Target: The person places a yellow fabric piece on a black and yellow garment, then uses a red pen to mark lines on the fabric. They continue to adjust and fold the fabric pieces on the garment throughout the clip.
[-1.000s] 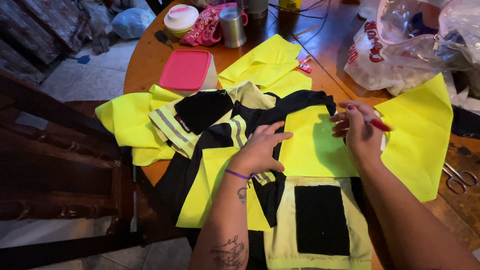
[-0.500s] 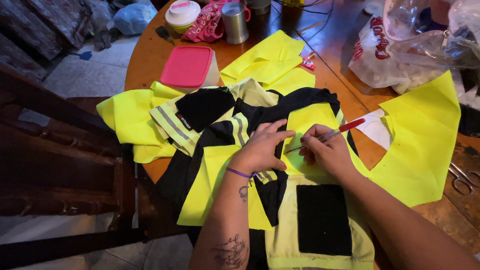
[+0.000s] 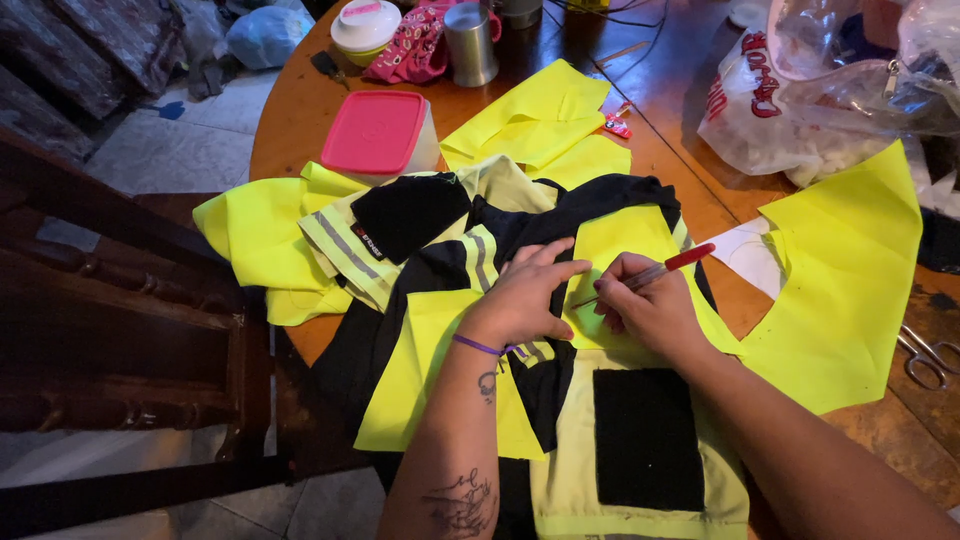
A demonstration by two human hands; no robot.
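Note:
A neon-yellow and black garment (image 3: 470,300) with grey reflective stripes lies spread on a round wooden table (image 3: 290,110). My left hand (image 3: 525,295) presses flat on the garment near its middle, fingers spread. Just to its right, my right hand (image 3: 650,310) grips a red-capped pen (image 3: 655,272), its tip touching a yellow fabric piece (image 3: 625,240) laid on the garment. A black rectangular patch (image 3: 645,435) sits below my right hand.
A large cut yellow fabric sheet (image 3: 850,270) lies at right, scissors (image 3: 925,355) beside it. Behind are a pink-lidded container (image 3: 378,132), a metal cup (image 3: 470,42), a white jar (image 3: 365,25), a red cloth (image 3: 415,45) and plastic bags (image 3: 830,90). A dark wooden chair (image 3: 120,330) stands left.
My right hand moved left from the loose yellow sheet to the garment's middle, bringing the pen beside my left hand. The left hand stayed pressed in place.

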